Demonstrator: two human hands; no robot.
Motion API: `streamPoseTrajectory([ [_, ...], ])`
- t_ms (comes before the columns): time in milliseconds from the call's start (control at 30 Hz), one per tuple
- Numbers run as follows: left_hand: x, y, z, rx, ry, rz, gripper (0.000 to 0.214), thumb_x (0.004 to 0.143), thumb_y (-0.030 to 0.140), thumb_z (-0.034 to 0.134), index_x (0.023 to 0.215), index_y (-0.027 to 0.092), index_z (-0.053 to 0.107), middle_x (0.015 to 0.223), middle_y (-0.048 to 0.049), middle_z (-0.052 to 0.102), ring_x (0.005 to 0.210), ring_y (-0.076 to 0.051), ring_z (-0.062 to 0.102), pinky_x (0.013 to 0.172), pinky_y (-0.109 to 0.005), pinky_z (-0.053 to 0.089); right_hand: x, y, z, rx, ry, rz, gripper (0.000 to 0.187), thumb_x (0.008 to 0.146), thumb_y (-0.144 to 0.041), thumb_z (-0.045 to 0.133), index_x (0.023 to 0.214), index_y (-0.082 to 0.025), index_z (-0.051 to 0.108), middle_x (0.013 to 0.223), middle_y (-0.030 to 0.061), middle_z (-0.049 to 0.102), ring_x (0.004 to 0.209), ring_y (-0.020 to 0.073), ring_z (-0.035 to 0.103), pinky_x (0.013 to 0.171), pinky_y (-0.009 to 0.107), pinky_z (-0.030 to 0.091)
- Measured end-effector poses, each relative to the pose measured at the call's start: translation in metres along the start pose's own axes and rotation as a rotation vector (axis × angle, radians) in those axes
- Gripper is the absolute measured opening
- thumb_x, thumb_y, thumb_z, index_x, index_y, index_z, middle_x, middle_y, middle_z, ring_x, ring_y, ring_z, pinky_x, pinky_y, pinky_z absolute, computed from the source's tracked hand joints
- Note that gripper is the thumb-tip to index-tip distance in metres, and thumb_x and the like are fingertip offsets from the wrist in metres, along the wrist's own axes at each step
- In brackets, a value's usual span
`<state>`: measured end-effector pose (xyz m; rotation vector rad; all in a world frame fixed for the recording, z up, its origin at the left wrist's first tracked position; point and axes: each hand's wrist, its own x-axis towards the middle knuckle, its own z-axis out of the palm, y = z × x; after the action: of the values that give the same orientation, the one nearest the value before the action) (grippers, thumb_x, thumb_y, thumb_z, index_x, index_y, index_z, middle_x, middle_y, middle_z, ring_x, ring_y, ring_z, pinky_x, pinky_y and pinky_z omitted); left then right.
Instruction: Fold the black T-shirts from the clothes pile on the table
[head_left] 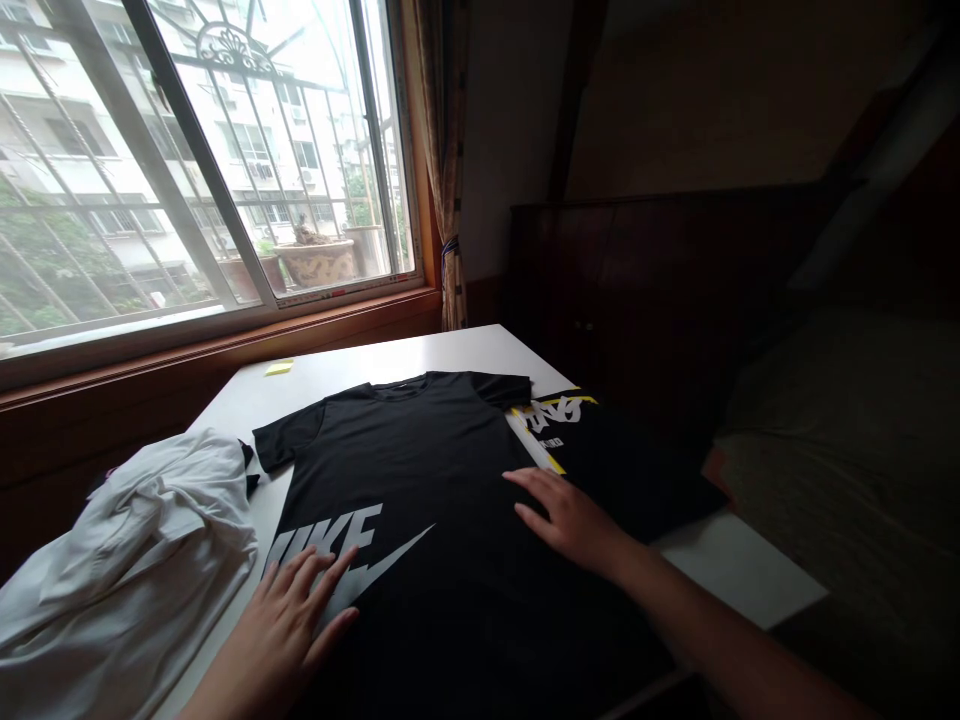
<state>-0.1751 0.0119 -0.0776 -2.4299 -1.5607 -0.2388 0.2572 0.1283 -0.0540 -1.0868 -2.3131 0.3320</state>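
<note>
A black T-shirt [420, 450] with a large grey-white logo and lettering lies spread flat, its collar toward the far end of the white table [450, 350]. My left hand [296, 600] rests over the printed logo at the lower left, palm down with fingers spread. Over the shirt's right side is my right hand [559, 515], its fingers stretched out and apart. Neither hand grips the fabric. The shirt's lower part fades into shadow close to me.
White clothing [142, 520] is heaped at the table's left edge. Another black garment [622, 450] with white and yellow print lies at the right. Yellow paper notes [280, 367] sit near the far left edge. Beyond stand a window [225, 150] and a tied curtain [450, 200].
</note>
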Motion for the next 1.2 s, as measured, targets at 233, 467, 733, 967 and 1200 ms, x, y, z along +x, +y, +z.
streamPoseTrajectory([
  [233,0.047,-0.019,0.013,-0.072,0.135,-0.006,0.053,0.104,0.050,0.045,0.149,0.022,0.048,0.150,-0.0125,0.051,0.140,-0.033,0.045,0.107,-0.051,0.050,0.060,0.078,-0.002,-0.125,0.225,0.394,0.027,0.092,-0.023,0.051,0.112,-0.022,0.069,0.109,0.0079,0.071,0.094,0.0223,0.067,0.089,0.035,0.053],
  [467,0.049,-0.011,0.045,-0.057,0.042,-0.082,0.055,0.104,0.043,0.046,0.156,0.029,0.034,0.162,-0.0075,0.032,0.149,-0.033,0.028,0.117,-0.057,0.034,0.116,0.127,0.010,-0.277,0.156,0.566,0.044,0.095,-0.040,0.051,0.133,-0.021,0.062,0.128,0.0137,0.064,0.121,0.0328,0.054,0.107,0.047,0.038],
  [733,0.049,-0.011,0.042,-0.033,0.017,-0.083,0.057,0.104,0.043,0.045,0.158,0.033,0.028,0.163,-0.0042,0.030,0.148,-0.030,0.031,0.118,-0.055,0.033,0.152,0.161,0.024,-0.330,0.147,0.771,0.052,0.096,-0.054,0.043,0.132,-0.023,0.064,0.130,0.0180,0.060,0.129,0.0403,0.044,0.105,0.060,0.032],
  [967,0.049,-0.012,0.042,-0.039,0.040,-0.077,0.060,0.103,0.043,0.048,0.158,0.034,0.027,0.163,-0.0032,0.032,0.148,-0.030,0.031,0.119,-0.054,0.031,0.172,0.177,0.033,-0.301,0.184,0.750,0.053,0.087,-0.045,0.058,0.133,-0.019,0.059,0.125,0.0167,0.062,0.127,0.0378,0.046,0.108,0.055,0.031],
  [1200,0.050,-0.012,0.041,-0.035,0.018,-0.083,0.060,0.103,0.044,0.048,0.158,0.035,0.026,0.163,-0.0031,0.031,0.148,-0.030,0.032,0.119,-0.054,0.032,0.187,0.180,0.032,-0.173,0.273,0.639,0.062,0.073,-0.022,0.064,0.135,-0.022,0.057,0.121,0.0122,0.056,0.111,0.0295,0.059,0.099,0.041,0.046],
])
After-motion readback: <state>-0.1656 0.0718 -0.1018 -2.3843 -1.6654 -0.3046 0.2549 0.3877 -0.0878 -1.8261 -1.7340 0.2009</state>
